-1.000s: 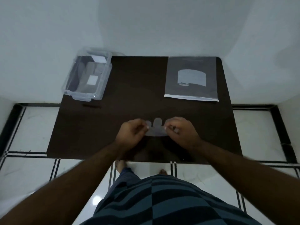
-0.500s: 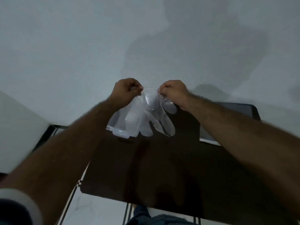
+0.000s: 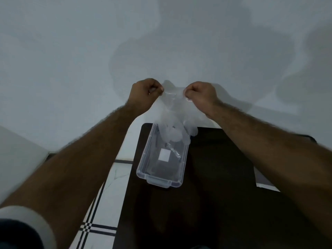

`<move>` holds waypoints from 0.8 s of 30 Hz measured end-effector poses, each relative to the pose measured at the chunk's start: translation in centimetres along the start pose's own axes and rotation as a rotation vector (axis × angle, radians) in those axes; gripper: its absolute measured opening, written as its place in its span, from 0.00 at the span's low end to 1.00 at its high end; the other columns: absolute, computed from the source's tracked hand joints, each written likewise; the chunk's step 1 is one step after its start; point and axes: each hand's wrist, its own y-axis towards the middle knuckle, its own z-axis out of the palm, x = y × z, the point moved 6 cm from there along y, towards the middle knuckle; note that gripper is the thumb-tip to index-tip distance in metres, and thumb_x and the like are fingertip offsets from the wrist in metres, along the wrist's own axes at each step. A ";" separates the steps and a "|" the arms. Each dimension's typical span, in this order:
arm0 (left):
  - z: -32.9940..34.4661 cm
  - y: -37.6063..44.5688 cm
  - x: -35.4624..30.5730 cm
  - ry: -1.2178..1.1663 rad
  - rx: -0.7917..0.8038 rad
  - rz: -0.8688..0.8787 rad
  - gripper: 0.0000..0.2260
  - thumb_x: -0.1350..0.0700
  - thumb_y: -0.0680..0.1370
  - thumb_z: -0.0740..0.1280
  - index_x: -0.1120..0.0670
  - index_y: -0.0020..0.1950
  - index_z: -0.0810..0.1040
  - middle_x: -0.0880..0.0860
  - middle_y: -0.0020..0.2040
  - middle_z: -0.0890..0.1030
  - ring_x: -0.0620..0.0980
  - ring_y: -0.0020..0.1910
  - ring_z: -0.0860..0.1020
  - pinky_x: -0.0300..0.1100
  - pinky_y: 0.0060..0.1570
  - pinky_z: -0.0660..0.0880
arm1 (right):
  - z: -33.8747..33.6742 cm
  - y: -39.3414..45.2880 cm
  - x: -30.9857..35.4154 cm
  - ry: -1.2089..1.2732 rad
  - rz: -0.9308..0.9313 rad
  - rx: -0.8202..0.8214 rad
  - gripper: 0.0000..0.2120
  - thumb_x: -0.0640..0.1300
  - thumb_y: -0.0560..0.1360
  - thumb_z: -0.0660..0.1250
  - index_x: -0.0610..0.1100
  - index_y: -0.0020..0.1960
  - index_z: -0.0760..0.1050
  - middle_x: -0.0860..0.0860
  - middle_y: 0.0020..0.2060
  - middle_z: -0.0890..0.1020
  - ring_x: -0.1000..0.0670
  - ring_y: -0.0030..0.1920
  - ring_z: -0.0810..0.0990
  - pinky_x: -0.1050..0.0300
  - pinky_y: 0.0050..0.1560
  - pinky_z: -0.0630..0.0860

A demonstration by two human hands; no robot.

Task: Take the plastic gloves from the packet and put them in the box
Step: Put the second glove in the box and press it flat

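A thin clear plastic glove (image 3: 173, 112) hangs in the air between my two hands, its fingers pointing down over the far end of the box. My left hand (image 3: 146, 92) pinches its cuff on the left and my right hand (image 3: 200, 95) pinches it on the right. The clear plastic box (image 3: 143, 164) stands open on the dark table's left part, below the glove, with a white label on its floor. The grey packet (image 3: 264, 182) lies at the right, mostly hidden behind my right forearm.
The dark table (image 3: 206, 203) reaches the white wall at the back. White floor tiles with black lines (image 3: 107, 191) show to the left of the table, close to the box's left side.
My hands lifted the glove from low over the table's front and carried it left, so it now hangs above the box. The view has swung left and up.
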 end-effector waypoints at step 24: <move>1.4 -8.2 7.1 -0.022 0.143 0.111 0.05 0.53 0.82 0.74 0.53 0.55 0.86 0.45 0.48 0.88 0.39 0.44 0.84 0.34 0.47 0.80 | 6.1 -7.9 -5.4 -0.198 -0.270 0.119 0.03 0.37 0.79 0.73 0.41 0.47 0.85 0.53 0.40 0.86 0.58 0.40 0.83 0.60 0.43 0.80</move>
